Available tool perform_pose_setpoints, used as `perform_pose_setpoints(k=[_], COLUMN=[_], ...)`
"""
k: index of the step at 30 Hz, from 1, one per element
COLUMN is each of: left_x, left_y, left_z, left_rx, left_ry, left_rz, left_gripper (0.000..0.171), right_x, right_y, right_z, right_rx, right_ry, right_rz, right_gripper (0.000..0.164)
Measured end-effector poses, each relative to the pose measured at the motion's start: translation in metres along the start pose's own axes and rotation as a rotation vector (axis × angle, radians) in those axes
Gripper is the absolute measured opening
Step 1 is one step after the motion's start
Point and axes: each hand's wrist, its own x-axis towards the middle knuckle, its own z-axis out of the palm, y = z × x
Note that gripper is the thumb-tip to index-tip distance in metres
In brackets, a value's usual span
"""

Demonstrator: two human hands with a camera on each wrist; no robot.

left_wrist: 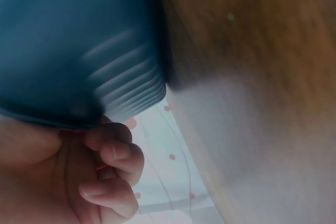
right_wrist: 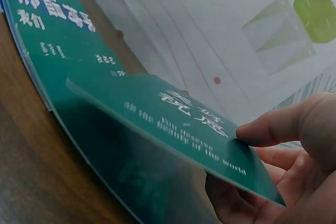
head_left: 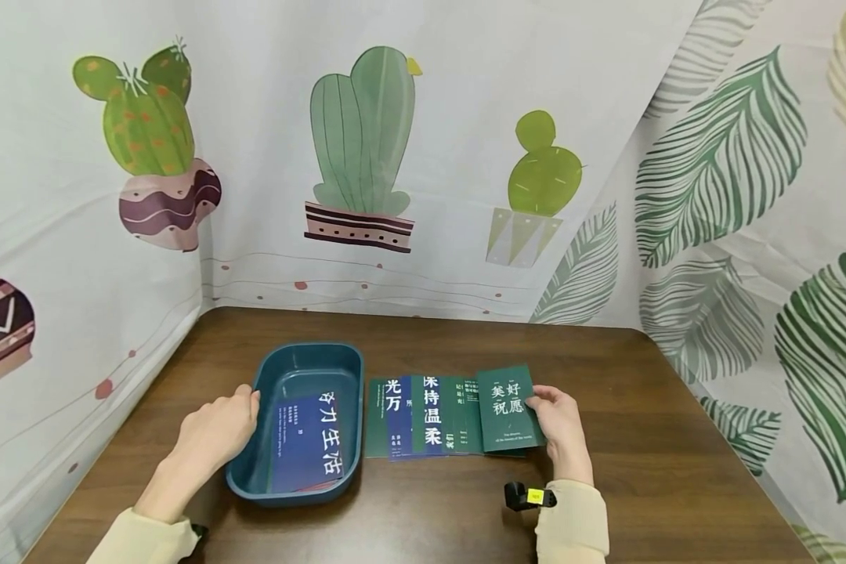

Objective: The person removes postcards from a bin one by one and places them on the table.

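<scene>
Between the thumb and fingers of my right hand (head_left: 561,423) is a green card (head_left: 507,419) with white characters, pinched by its right edge. In the right wrist view this card (right_wrist: 178,124) is tilted above another green card. A fanned row of overlapping green and blue cards (head_left: 432,419) lies to its left on the table. My left hand (head_left: 222,423) grips the left rim of a dark blue plastic basin (head_left: 358,415), fingers curled under the edge in the left wrist view. Inside the basin lie blue cards (head_left: 306,439); how many is hidden.
The brown wooden table (head_left: 663,439) extends to the right and in front of the cards. A white cloth (head_left: 451,157) printed with cacti and leaves hangs behind it. A black strap mount with a yellow label (head_left: 532,496) sits by the right wrist.
</scene>
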Motion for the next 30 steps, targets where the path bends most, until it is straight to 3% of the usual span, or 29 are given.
perform_pose_setpoints(k=[11,19,27,30], left_x=[-0.0003,0.0007,-0.0004,-0.0001], left_y=[0.0003,0.0008,0.0004,0.0002], left_z=[0.0000,-0.0006,0.0009,0.0009], left_rx=[-0.002,0.001,0.002,0.002], left_ry=[0.000,0.001,0.014,0.012], left_rz=[-0.003,0.002,0.003,0.004], left_gripper=[0.032,0.031,0.031,0.032], right_x=[0.0031,0.0032,0.0048,0.0053], right_y=[0.0062,0.0054,0.0074,0.0078], right_z=[0.0013,-0.0035,-0.0045,-0.0031], right_rx=[-0.027,-0.131,-0.454,-0.521], right_ry=[-0.013,0.006,0.044,0.040], right_rz=[0.012,0.020,-0.025,-0.037], right_gripper=[0.034,0.030,0.034,0.037])
